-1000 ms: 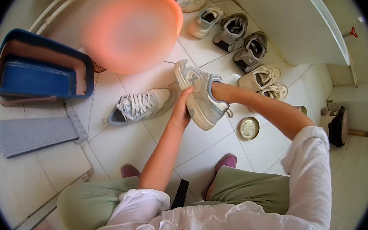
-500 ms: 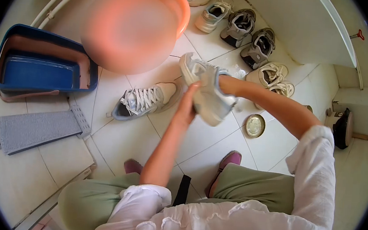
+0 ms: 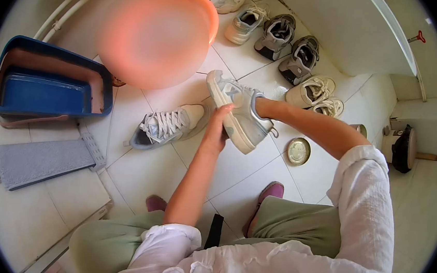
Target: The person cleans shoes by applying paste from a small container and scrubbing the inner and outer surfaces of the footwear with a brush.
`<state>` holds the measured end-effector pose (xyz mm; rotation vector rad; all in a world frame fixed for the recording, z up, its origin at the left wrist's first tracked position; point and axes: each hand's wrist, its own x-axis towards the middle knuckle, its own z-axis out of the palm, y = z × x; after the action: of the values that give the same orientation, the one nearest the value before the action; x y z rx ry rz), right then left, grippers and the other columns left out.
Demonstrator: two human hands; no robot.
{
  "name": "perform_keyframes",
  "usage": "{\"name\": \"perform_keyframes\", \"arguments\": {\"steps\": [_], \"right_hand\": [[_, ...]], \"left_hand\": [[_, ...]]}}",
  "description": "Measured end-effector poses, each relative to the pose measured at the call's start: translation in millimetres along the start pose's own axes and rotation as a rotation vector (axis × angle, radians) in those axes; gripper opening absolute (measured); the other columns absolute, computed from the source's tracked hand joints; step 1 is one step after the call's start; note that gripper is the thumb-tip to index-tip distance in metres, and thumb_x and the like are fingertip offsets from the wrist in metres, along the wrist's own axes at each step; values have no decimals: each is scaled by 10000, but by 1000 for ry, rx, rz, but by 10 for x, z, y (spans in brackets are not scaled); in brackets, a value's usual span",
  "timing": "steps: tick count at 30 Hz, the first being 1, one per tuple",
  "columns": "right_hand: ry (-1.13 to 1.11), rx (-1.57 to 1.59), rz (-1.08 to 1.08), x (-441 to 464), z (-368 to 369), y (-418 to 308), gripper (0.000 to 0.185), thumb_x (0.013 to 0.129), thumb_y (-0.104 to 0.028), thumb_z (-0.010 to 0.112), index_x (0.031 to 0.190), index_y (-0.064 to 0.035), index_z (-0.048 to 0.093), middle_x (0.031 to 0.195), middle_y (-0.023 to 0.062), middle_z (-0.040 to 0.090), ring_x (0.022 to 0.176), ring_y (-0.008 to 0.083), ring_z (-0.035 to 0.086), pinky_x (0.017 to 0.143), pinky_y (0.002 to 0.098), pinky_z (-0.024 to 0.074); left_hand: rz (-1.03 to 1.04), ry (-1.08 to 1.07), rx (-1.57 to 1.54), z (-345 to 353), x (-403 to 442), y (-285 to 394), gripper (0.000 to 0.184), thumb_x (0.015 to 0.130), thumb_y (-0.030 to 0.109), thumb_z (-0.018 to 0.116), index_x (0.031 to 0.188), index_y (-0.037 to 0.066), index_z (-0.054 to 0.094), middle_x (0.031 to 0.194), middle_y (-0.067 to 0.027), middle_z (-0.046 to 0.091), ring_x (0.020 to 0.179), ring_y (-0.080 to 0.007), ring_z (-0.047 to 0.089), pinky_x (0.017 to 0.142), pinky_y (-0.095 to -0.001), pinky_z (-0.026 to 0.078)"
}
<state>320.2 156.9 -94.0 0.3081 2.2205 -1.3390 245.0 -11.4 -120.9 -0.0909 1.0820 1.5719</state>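
Note:
Above the tiled floor, a white and grey sneaker point(image 3: 242, 111) is held tilted on its side, its sole facing left and down. My left hand point(image 3: 220, 122) is closed around the sole, thumb across its edge. Into the shoe's opening goes my right hand point(image 3: 264, 108), wrist showing and fingers hidden inside. A similar lace-up sneaker point(image 3: 166, 125) rests on the tiles just left of my left hand. To the right, below my right forearm, lies a round, shallow metal tin or lid point(image 3: 299, 151).
An orange basin point(image 3: 154, 37), partly blurred, stands ahead on the left. Beside it are a blue bucket point(image 3: 51, 90) and a grey flat mop head point(image 3: 45, 160). Several shoes, including a dark grey sneaker point(image 3: 300, 60), line the white panel point(image 3: 347, 33) at the back right.
The held sneaker has turned a little, showing more of its side and a heel loop. Both hands stay on it; the whole view has shifted slightly.

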Motion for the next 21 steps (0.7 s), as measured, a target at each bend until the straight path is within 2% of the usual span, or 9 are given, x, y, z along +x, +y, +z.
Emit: {"name": "perform_keyframes", "arguments": {"steps": [2,5,6,9,13,17,18,19,21], "right_hand": [[2,-11,-128,-186,13,-4,354,870,-92,518,1207,7,563,1204,169,594,1103,252,539,957,363,421],[-34,47,-68,-244,73,-46,363,877,-99,531,1226,-5,557,1219,160,589,1112,251,537,968,364,416],[-66,105,-52,-101,97,47,366,879,-101,535,1232,-9,555,1224,157,587,1115,251,536,971,364,414],[29,224,55,46,41,23,341,871,-126,556,1191,-10,574,1173,152,605,1068,243,552,939,364,432],[146,184,-134,-132,82,-70,312,862,-159,583,1137,-12,599,1106,146,629,1005,234,573,895,363,455],[166,518,58,164,103,140,291,860,-191,608,1093,-17,621,1049,134,646,943,210,587,861,364,473],[146,603,116,289,90,278,286,865,-197,611,1090,-20,623,1043,128,645,928,193,587,860,365,473],[148,597,118,158,38,82,286,865,-197,611,1090,-20,623,1043,128,645,928,193,587,860,365,473],[164,242,-27,-99,-19,-256,320,890,-179,582,1166,-18,598,1071,121,650,984,236,602,893,359,470]], "left_hand": [[-10,0,-22,-99,-7,20,562,778,415,651,1226,108,505,1060,-66,576,954,-171,565,739,-331,503],[-23,-51,-48,-122,-54,-11,497,789,373,652,1169,73,543,1052,-59,587,973,-183,561,833,-318,465],[63,16,-19,60,-115,-85,507,799,363,646,1189,59,533,1067,-67,587,982,-184,560,834,-326,467],[38,9,-120,181,-134,-65,536,803,378,642,1205,45,524,1068,-76,589,985,-191,562,848,-322,465],[-49,-157,-110,-10,-75,276,586,812,406,623,1250,40,493,1083,-86,587,1003,-199,557,839,-320,480],[86,12,30,217,-127,35,590,820,401,608,1267,37,482,1110,-95,585,1021,-195,568,828,-326,489],[42,-14,14,163,-83,45,586,822,392,606,1270,37,477,1125,-98,580,1039,-189,565,829,-325,488],[44,-18,10,137,-74,78,586,822,392,606,1270,37,477,1125,-98,580,1039,-189,565,829,-325,488],[58,-120,-64,53,-41,143,577,821,392,604,1264,42,482,1139,-98,576,1060,-185,554,846,-321,479]]}}
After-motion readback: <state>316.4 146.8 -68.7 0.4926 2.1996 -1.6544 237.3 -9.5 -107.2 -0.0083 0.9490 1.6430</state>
